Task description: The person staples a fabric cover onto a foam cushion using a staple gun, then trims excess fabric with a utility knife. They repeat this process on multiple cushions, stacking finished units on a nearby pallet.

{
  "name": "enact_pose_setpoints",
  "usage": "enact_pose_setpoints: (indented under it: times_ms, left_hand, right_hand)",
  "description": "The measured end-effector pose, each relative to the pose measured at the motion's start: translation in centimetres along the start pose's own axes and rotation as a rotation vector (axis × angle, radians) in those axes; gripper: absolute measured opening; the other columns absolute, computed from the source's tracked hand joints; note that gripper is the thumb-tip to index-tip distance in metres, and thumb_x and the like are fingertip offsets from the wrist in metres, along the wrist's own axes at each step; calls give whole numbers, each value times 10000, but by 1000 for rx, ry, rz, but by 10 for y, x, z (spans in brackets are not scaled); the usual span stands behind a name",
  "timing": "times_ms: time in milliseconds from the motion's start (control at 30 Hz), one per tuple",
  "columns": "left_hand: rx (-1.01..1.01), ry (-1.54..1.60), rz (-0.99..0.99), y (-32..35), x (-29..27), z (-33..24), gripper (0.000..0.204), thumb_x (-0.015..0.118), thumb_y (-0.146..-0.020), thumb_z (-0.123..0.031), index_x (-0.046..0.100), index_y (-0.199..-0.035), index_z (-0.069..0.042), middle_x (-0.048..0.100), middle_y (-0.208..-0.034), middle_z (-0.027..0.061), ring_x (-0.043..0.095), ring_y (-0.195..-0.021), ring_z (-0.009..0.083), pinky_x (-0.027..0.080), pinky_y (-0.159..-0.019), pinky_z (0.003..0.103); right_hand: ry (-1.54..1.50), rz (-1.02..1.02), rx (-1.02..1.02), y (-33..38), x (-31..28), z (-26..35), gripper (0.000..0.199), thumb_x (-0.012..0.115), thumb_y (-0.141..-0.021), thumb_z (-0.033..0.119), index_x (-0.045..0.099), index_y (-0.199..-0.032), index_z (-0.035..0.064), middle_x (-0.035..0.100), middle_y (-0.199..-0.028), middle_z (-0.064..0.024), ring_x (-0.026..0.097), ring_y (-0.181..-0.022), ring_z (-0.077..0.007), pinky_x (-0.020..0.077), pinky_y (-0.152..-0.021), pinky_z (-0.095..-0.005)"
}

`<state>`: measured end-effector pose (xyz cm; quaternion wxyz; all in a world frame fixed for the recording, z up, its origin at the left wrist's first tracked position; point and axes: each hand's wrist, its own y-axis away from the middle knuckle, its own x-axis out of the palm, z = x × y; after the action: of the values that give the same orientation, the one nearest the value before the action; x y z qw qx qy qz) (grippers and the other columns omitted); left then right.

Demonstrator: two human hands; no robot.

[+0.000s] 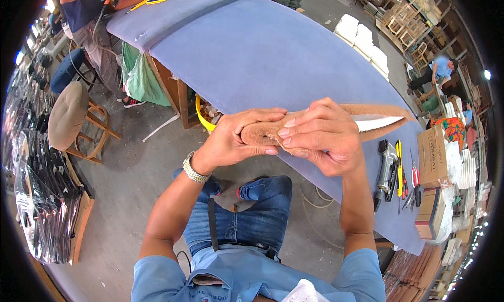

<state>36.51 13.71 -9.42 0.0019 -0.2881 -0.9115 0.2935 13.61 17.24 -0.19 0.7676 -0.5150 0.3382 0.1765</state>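
A long, narrow brown upholstered pad (256, 135) lies across in front of me, above the near edge of the table. White filling (374, 123) shows through a slit between its brown fabric edges toward the right end. My left hand (227, 139) is closed around the rounded left end, thumb below and fingers above. Bent over the pad's middle, the fingers of my right hand (331, 136) grip the fabric by a small fold or opening near that end. Whatever lies under the right fingertips is hidden.
On the blue-grey table (262, 50), a pneumatic tool (387, 168), a yellow cutter (399, 165) and red-handled pliers (415, 176) lie at the right. A cardboard box (432, 152) stands beyond them. A yellow-rimmed bucket (203, 115) and a stool (71, 115) are left. Another person (86, 13) works far left.
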Motion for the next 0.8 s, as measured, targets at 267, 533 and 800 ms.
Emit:
enact_pose_setpoints:
  times_ms: [267, 533, 800]
  left_hand:
    - [-70, 111, -133, -7, 0, 27, 541, 866, -841, -213, 663, -1282, 26, 719, -1208, 92, 666, -1088, 164, 520, -980, 329]
    - [-146, 105, -356, -16, -5, 43, 522, 785, -932, -262, 610, -1311, 50, 685, -1215, 64, 602, -1134, 122, 476, -1006, 305]
    - [-234, 123, -419, 0, 16, 85, 580, 815, -902, -227, 565, -1337, 63, 692, -1260, 107, 640, -1150, 172, 499, -1016, 332]
  right_hand:
    - [184, -232, 8, -2, 8, -18, 141, 844, -797, 109, 781, -922, 93, 765, -884, -24, 717, -832, -204, 515, -723, -351]
    - [618, -712, 332, 65, -82, -81, 225, 709, -929, 97, 734, -1148, 50, 722, -1225, -108, 668, -1128, -241, 500, -970, -358]
    - [-54, -1235, 1117, 225, -101, -213, 581, 448, -1092, 458, 511, -1503, 53, 550, -1492, -89, 511, -1341, -220, 381, -1134, -377]
